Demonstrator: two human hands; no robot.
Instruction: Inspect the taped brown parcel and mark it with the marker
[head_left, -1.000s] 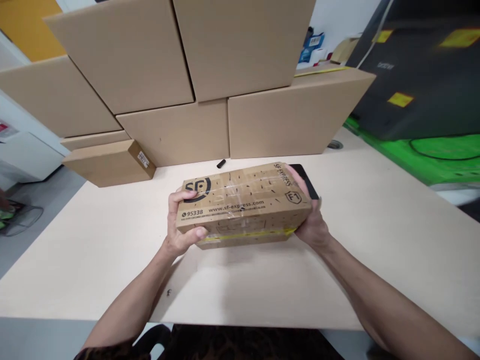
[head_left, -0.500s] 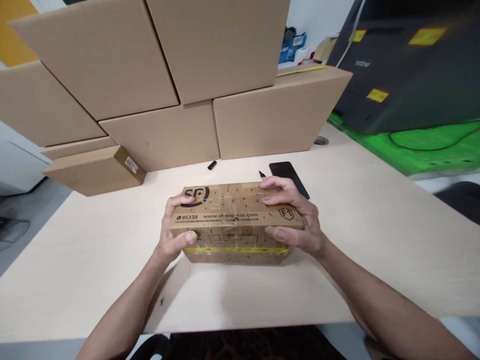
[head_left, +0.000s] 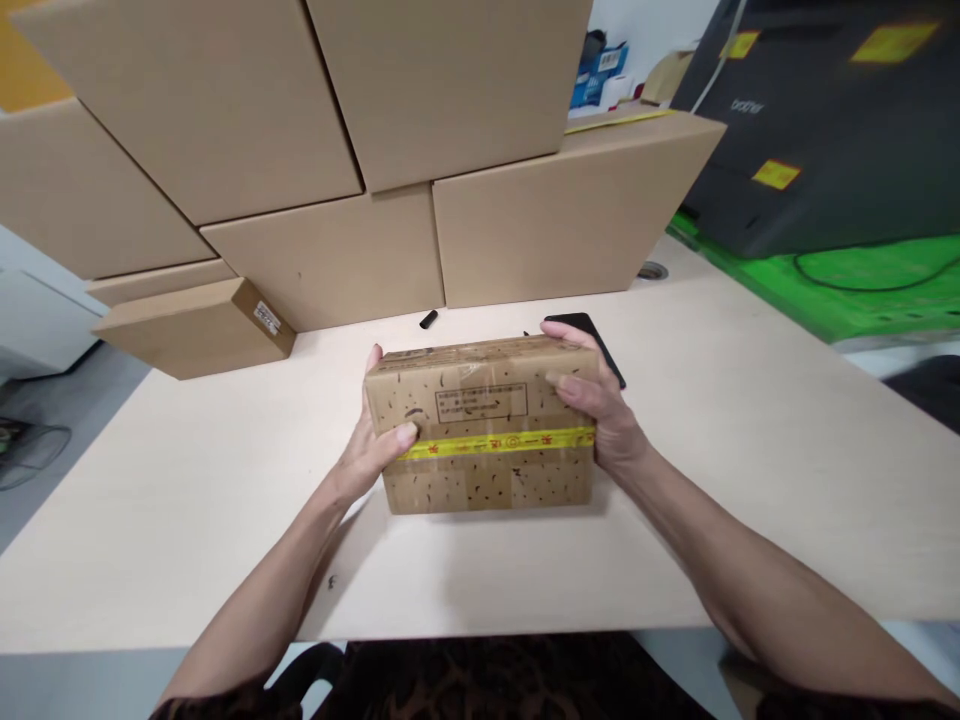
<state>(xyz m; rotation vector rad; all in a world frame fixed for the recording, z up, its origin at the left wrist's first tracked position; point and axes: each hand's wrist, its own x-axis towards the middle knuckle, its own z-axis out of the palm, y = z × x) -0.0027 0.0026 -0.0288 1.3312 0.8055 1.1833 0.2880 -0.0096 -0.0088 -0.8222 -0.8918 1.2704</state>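
Observation:
Between my two hands is a brown cardboard box (head_left: 487, 475) with small dark marks, a printed label frame and a yellow tape strip along its near side. My left hand (head_left: 371, 440) grips its left end, thumb on the near face and the other fingers mostly hidden behind. My right hand (head_left: 600, 410) holds the right end, thumb across the near face and a finger over the top edge. Past the box, a black phone (head_left: 600, 345) lies partly covered by my right hand. A small black cap (head_left: 428, 319) lies beyond the box.
Large cardboard boxes (head_left: 330, 262) are stacked along the far side of the pale table (head_left: 187, 520). A flatter box (head_left: 187, 330) leans at their left. To the right stands a dark Brother machine (head_left: 817, 140) on a green base (head_left: 862, 290). A tape roll (head_left: 652, 271) lies near the far right corner.
The box has been tilted so its printed top turned away and the yellow-taped near side faces me more fully. Both hands turned with it. My view shifted slightly.

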